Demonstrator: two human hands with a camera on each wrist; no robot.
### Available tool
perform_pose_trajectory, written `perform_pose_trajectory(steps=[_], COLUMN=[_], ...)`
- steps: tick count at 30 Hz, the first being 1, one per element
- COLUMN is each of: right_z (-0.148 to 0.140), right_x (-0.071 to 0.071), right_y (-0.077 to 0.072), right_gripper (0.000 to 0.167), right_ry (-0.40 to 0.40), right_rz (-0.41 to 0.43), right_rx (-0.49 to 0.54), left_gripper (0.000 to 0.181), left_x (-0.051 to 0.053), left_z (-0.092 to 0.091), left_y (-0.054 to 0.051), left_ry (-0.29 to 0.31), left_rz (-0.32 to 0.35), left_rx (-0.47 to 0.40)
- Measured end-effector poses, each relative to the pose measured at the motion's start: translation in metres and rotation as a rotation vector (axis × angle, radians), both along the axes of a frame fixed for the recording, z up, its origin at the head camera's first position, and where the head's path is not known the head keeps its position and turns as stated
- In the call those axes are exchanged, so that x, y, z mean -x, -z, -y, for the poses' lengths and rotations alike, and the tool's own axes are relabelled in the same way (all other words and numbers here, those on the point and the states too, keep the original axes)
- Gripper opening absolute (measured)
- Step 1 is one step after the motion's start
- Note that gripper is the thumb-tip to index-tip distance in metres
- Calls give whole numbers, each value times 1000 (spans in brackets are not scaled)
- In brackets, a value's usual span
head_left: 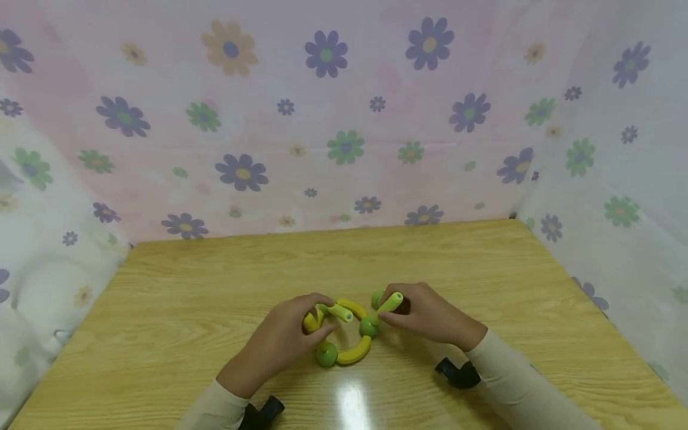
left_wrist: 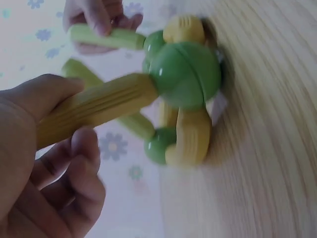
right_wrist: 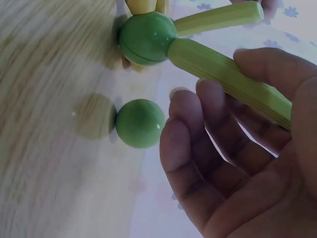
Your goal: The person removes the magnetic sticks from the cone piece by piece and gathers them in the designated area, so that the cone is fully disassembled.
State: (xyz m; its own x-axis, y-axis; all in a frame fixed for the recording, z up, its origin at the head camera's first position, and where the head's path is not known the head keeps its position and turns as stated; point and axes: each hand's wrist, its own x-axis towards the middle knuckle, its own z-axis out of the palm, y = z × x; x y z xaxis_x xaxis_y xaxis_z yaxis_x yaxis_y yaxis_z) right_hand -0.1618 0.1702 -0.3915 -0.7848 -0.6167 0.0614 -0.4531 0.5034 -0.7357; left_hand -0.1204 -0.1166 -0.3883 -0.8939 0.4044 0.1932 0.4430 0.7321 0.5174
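Left hand point(head_left: 285, 334) clamped fingers on yellow rod point(left_wrist: 109, 101), right hand point(head_left: 427, 313) on green rod point(right_wrist: 210, 65), likely steadying both atop green balls point(left_wrist: 185, 74).

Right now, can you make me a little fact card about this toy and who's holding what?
Toy: ring shape, with green balls and curved yellow pieces
Left grip: pinching a yellow stick
Right grip: pinching a green stick
Another stick: light green, slanting, between the grips
Loose ball: green, apart from the toy, near the right grip
Table: wooden
Backdrop: flowery
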Motion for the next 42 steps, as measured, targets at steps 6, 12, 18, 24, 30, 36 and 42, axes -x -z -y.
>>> perform_pose_trajectory(steps=[6, 12, 18, 24, 30, 36, 42], right_z=[-7, -12, -11, -10, 1, 29, 53], right_x=[5, 11, 13, 12, 11, 7, 1], right_y=[-11, -19, -9, -5, -7, -11, -6], right_gripper=[9, 11, 13, 13, 13, 35, 40], right_ry=[-13, -68, -110, -114, -60, -27, -86], right_rz=[64, 103, 120, 131, -28, -146, -198], right_rx=[-63, -128, -205, -227, -225, -126, -55], left_gripper=[33, 30, 19, 15, 12, 32, 48], left_x=[5, 13, 16, 15, 19, 30, 40], left_z=[25, 42, 48, 48, 44, 27, 10], left_y=[-9, -18, -13, -4, -5, -1, 13], left_ry=[54, 115, 148, 174, 70, -75, -69], left_rz=[126, 246, 318, 365, 324, 251, 185], left_rx=[9, 6, 35, 71, 85, 94, 102])
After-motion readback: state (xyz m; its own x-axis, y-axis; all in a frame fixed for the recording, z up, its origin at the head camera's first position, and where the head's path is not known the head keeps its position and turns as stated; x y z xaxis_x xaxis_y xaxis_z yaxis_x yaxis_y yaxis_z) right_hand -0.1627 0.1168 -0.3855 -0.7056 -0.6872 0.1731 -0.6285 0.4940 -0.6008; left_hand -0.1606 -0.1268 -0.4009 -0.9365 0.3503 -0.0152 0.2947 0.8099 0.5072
